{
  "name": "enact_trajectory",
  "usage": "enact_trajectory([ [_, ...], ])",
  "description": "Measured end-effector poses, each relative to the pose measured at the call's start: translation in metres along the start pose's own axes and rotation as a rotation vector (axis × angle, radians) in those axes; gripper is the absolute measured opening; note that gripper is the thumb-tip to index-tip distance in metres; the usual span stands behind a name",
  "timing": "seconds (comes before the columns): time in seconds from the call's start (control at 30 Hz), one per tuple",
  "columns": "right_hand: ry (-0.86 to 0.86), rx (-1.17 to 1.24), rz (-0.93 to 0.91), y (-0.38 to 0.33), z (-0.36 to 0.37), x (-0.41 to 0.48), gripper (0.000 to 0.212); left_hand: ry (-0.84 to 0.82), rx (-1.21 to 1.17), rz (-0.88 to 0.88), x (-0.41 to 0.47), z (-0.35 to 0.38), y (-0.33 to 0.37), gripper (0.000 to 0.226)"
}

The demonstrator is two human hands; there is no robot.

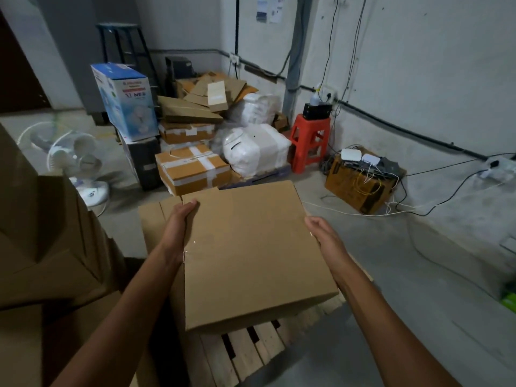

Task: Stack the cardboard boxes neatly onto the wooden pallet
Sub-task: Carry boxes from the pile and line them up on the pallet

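Note:
A plain brown cardboard box point(251, 252) fills the middle of the view, held between both hands above the wooden pallet point(251, 350). My left hand point(180, 219) presses flat against the box's left side, fingers reaching to its far top edge. My right hand point(321, 230) presses the right side with the fingers going down behind the edge. A second brown box point(155, 222) sits on the pallet just left of and behind the held one. A tall stack of brown boxes point(47, 247) rises at the left.
A heap of taped boxes point(192, 169), white sacks point(257, 149) and a blue fan carton lies at the back. A floor fan point(75, 160) stands left, a red stool point(310, 141) right. Cables and a box with routers point(360, 180) lie by the right wall.

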State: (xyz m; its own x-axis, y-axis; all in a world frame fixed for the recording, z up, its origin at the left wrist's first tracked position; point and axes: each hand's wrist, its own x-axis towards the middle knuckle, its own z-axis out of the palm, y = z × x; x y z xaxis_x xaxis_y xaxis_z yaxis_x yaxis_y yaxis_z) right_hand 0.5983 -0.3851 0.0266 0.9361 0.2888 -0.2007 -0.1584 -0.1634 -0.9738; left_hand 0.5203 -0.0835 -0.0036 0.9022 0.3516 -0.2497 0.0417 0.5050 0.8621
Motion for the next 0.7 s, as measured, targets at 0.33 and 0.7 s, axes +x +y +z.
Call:
enact_trajectory([
  [0.33,-0.355,0.291,-0.005,-0.016,-0.070,0.118,0.054,0.229,-0.043,-0.026,0.080,0.059,-0.003,0.038],
  [0.7,0.289,0.188,0.196,-0.029,-0.163,0.254,0.027,0.445,-0.228,0.106,0.135,0.188,-0.056,0.042],
])
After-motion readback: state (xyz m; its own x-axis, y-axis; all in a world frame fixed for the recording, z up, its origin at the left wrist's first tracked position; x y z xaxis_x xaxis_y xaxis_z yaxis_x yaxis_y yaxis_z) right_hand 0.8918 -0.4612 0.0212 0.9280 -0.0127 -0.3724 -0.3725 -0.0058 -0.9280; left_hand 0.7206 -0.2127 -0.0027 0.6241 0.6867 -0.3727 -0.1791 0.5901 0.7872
